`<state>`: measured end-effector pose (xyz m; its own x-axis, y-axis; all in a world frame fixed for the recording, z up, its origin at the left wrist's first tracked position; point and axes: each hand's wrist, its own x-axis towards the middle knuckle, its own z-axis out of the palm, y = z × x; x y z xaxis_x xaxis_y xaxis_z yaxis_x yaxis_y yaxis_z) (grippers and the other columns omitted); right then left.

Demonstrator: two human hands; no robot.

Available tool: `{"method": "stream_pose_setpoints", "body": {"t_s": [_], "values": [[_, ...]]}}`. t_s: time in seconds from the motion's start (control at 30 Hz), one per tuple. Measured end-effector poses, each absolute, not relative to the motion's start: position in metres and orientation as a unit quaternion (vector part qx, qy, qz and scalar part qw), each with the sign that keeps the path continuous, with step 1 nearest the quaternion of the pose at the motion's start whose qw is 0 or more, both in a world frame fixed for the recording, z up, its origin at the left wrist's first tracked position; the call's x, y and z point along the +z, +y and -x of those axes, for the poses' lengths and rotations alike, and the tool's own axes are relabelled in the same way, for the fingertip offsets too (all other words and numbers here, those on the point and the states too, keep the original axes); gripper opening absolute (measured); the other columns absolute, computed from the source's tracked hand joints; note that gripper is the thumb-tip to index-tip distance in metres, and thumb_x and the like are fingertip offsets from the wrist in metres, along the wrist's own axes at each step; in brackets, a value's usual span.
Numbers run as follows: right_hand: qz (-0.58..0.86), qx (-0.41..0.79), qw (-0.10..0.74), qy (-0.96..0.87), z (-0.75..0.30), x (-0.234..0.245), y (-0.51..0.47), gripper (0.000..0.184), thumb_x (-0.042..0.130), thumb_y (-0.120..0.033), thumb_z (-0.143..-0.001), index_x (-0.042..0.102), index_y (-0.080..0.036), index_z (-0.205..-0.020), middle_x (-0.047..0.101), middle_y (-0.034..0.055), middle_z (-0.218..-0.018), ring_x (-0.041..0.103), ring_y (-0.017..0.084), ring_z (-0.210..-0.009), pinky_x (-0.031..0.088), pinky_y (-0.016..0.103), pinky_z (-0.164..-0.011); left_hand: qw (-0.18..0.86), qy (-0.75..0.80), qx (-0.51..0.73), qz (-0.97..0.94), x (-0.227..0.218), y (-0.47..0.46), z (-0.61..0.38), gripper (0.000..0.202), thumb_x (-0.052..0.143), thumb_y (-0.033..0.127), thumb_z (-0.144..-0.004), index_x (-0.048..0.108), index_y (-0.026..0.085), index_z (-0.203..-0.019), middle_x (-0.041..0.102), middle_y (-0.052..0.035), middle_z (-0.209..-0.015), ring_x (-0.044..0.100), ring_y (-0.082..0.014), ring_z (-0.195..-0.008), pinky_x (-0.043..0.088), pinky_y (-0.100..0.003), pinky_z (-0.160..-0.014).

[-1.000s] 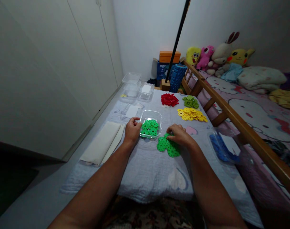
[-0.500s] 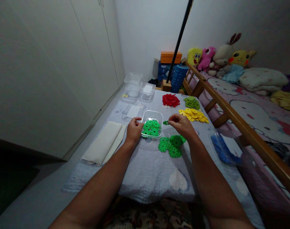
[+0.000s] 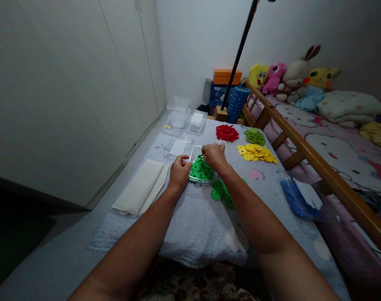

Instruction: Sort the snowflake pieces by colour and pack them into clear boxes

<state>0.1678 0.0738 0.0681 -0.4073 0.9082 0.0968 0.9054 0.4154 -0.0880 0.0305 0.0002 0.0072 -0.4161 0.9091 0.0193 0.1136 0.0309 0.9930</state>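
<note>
A cloth-covered counter (image 3: 190, 234) stands beside a bed (image 3: 331, 146). The left hand (image 3: 179, 172) has its fingers part-bent at the left side of a clear tub (image 3: 194, 152); whether they grip the rim is unclear. The right hand (image 3: 214, 157) curls over the tub's right side, fingertips hidden, so I cannot tell whether it holds anything. Green pieces (image 3: 199, 170) lie in the tub (loose ones (image 3: 218, 192), partly behind the forearm (image 3: 256, 205), lie just outside). Filling seems underway; the next move likely calls for opening the right fingers there.
</note>
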Motion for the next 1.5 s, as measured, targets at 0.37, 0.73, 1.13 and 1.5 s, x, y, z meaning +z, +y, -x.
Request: {"method": "stream_pose_setpoints", "body": {"t_s": [0.37,0.73,1.13,1.5], "values": [[0.56,0.059,0.114,-0.818,-0.213,0.078,0.064,0.023,0.056,-0.025,-0.094,0.078,-0.024,-0.101,0.078,0.0071,-0.106,0.062,0.027,-0.108,0.033,0.041,-0.094,0.362,0.624,0.563,-0.404,0.007,0.001,-0.03,0.034,0.062,0.029,-0.068,0.064,0.017,-0.099,0.047,0.0074,-0.06,0.047,-0.0123,-0.055,0.037,-0.024,-0.056],[0.58,0.173,0.05,-0.794,-0.336,0.05,0.038,0.032,0.068,-0.025,-0.084,0.074,-0.015,-0.114,0.074,0.0135,-0.118,0.068,0.023,-0.099,0.049,0.03,-0.088,0.352,0.627,0.558,-0.414,0.013,-0.001,-0.03,0.035,0.061,0.03,-0.068,0.064,0.016,-0.099,0.048,0.0067,-0.061,0.048,-0.0127,-0.056,0.036,-0.024,-0.056],[0.594,0.229,0.112,-0.763,-0.354,0.022,0.03,0.014,0.068,-0.018,-0.066,0.068,-0.019,-0.079,0.067,0.0016,-0.078,0.058,0.017,-0.075,0.04,0.026,-0.067,0.343,0.628,0.559,-0.419,0.009,0.0,-0.029,0.034,0.062,0.031,-0.069,0.064,0.016,-0.1,0.045,0.0074,-0.061,0.046,-0.0123,-0.056,0.035,-0.025,-0.057],[0.595,0.34,0.289,-0.668,-0.353,0.02,0.03,0.017,0.065,-0.036,-0.068,0.059,-0.021,-0.074,0.057,-0.0015,-0.067,0.052,0.015,-0.062,0.038,0.028,-0.059,0.343,0.629,0.557,-0.42,0.01,-0.001,-0.029,0.034,0.062,0.031,-0.069,0.064,0.016,-0.1,0.046,0.0069,-0.062,0.046,-0.0123,-0.057,0.035,-0.025,-0.058]]}}
